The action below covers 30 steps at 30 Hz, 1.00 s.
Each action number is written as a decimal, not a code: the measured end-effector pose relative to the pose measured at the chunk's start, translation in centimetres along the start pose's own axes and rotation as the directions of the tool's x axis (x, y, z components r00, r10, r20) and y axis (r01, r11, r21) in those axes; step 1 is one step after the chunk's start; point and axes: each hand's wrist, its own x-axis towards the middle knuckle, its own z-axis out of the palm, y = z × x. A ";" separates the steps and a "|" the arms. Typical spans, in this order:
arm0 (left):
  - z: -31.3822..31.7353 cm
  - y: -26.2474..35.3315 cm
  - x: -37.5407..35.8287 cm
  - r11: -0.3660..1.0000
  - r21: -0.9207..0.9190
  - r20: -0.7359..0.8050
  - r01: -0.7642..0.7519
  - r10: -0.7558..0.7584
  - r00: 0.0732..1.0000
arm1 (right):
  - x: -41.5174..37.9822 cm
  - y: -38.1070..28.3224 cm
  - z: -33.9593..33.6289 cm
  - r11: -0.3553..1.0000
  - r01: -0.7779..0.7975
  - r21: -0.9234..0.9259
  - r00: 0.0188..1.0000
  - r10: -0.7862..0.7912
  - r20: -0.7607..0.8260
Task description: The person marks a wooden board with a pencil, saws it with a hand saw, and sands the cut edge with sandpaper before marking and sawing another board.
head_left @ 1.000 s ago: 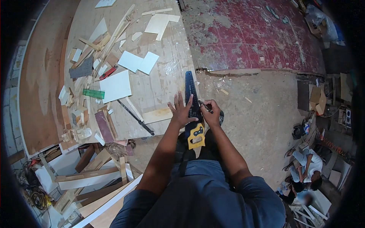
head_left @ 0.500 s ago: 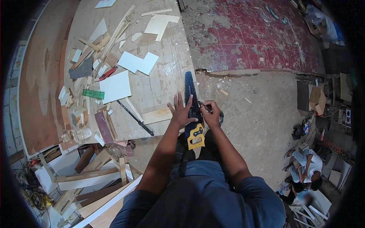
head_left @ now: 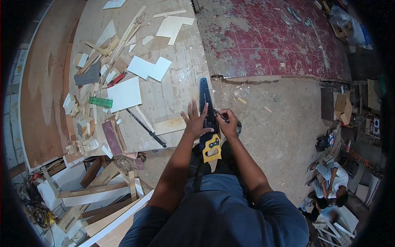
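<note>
We note the left hand [head_left: 196,122] spread flat on the blue-bladed, yellow-handled handsaw [head_left: 207,119] at the counter [head_left: 173,94] edge; the right hand [head_left: 227,123] pinches a dark pencil [head_left: 221,116]

A carpentry workshop: big plywood workbench [head_left: 173,94] strewn with offcuts [head_left: 124,94] and wood strips, handsaw [head_left: 207,119] at its near edge, lumber stacked below left, dusty concrete floor [head_left: 284,119] right.

Even daylight (fisheye-warped, dark-vignetted corners)
</note>
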 end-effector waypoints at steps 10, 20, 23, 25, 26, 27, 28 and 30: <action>-0.3 0.2 -0.1 1.000 -0.006 0.005 0.009 -0.009 1.000 | 0.4 -0.9 -0.8 0.995 0.059 -0.082 0.995 -0.053 0.079; -0.4 0.4 0.0 1.000 0.024 0.025 0.021 -0.021 0.999 | -2.3 -2.2 -2.4 0.981 0.067 -0.180 0.988 -0.040 0.151; -0.5 0.5 0.0 0.998 0.048 0.039 0.027 -0.029 0.999 | -3.5 -1.4 -2.7 0.985 0.060 -0.162 0.989 -0.036 0.143; -0.3 0.3 0.0 0.999 0.037 0.020 0.012 -0.012 1.000 | -4.2 -0.3 -2.8 0.990 0.049 -0.134 0.992 -0.032 0.125; -0.2 0.2 0.0 0.999 0.038 0.020 0.009 -0.010 1.000 | -4.4 0.2 -3.0 0.984 0.049 -0.168 0.989 -0.025 0.143; -0.1 0.2 0.0 0.999 0.039 0.008 0.003 -0.003 1.000 | -4.7 0.1 -3.2 0.978 0.049 -0.203 0.987 -0.016 0.159; -0.1 0.1 -0.1 0.999 0.040 -0.004 -0.003 0.004 1.000 | -5.2 -0.1 -3.4 0.978 0.047 -0.203 0.988 -0.015 0.155; 0.1 0.0 0.0 0.999 0.051 -0.011 -0.004 0.005 1.000 | -6.2 -0.4 -3.7 0.984 0.022 -0.175 0.997 -0.009 0.072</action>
